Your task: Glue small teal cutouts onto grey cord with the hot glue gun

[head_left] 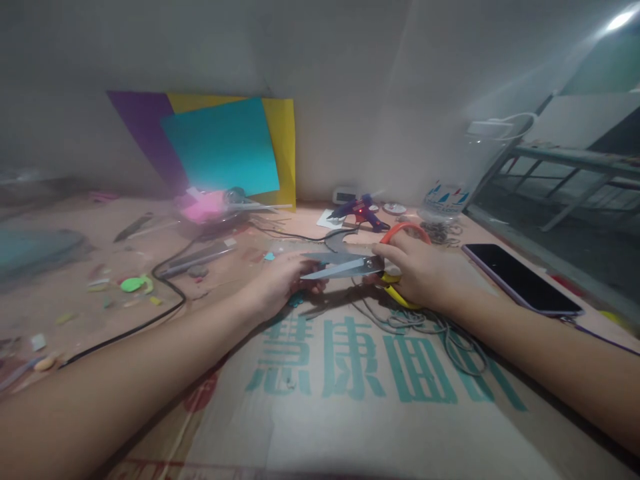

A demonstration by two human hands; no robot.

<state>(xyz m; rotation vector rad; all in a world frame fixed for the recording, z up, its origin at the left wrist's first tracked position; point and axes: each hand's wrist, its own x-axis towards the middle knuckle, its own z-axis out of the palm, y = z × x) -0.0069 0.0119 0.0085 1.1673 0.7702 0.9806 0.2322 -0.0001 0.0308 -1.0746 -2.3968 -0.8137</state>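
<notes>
My right hand grips the scissors by their orange and yellow handles, and the blades point left, slightly parted. At the blade tips, my left hand is closed with its fingertips pinched on a small teal piece, partly hidden by the blades and fingers. Another bit of teal shows just below my left hand. Loops of grey cord lie under and beside my right hand, on the printed cardboard sheet.
Coloured sheets lean on the wall. A glue gun with a red light stands behind my hands. A phone lies right, near a plastic container. A black cable, green piece and scraps lie left.
</notes>
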